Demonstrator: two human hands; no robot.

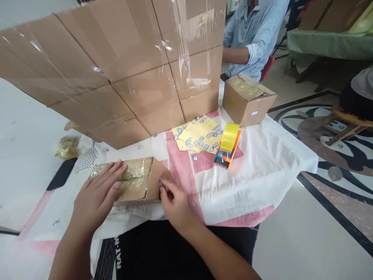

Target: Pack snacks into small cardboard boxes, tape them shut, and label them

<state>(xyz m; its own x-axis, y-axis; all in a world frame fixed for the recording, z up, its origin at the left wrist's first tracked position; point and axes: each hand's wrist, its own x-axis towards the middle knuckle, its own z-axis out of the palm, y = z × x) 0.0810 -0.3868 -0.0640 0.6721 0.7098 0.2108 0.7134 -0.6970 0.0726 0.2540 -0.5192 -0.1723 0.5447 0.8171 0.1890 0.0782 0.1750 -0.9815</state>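
From where I sit, the broadest thing in view is the table, draped in a white and pink cloth that hangs over its edges. Across its far side stands a tall wall of cartons, bound with clear film or tape, I take it so the block holds together. Beyond it, a person in a blue shirt sits partly hidden.

Next in size is a taped carton at the table's right corner, just beside the wall; its end face carries a small pale label, turned so that I can see it.

The near carton lies close to the wearer's body, at the front edge, probably to keep it within easy reach of both hands. Its lid is covered with shiny tape. The left hand rests on top, palm down, fingers stretched, seemingly to steady the carton. The right hand is apart from it, at the carton's right end face, thumb and forefinger drawn close around a tiny label; I cannot tell whether they pinch it or only press it.

Smaller still, overlapping yellow sheets dotted with labels lie in the middle, perhaps placed there for easy picking. Just beside them sits an orange and blue tape dispenser with a yellow roll. The smallest is a loose label on the cloth.
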